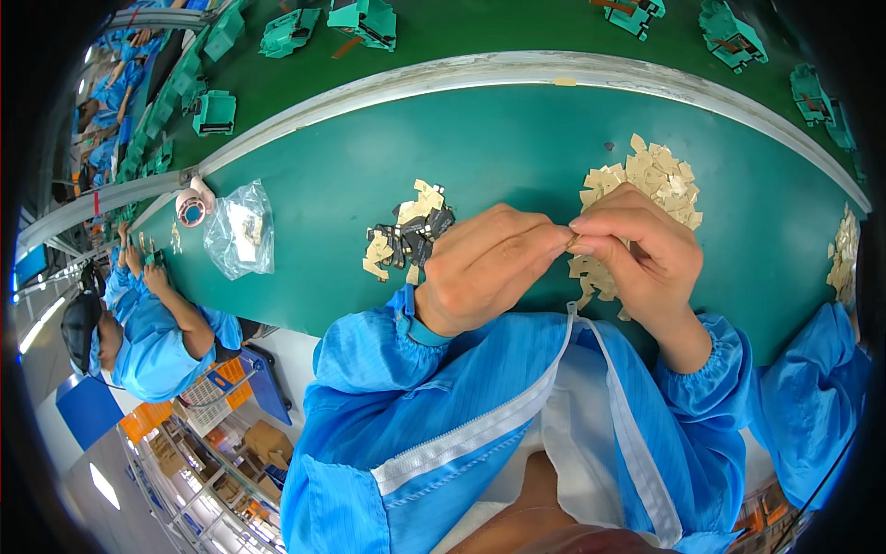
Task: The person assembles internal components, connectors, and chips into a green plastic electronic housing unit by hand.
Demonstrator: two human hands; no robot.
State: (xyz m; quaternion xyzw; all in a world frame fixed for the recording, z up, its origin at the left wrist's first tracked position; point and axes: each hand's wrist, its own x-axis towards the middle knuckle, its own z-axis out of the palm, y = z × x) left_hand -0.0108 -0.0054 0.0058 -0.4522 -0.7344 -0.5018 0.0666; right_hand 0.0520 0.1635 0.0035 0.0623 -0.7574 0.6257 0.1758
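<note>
A tiny tan piece point(573, 243) is pinched between both hands' fingertips.

A clear plastic bag point(239, 229) lies on the green table well to the left of the left hand point(484, 268) — crumpled, glossy, with small tan pieces inside. Just beyond it, farther left, sits a small roll of tape point(192, 209) — round, white and pinkish.

Head camera, looking down, close over bench point(517, 138)
</note>
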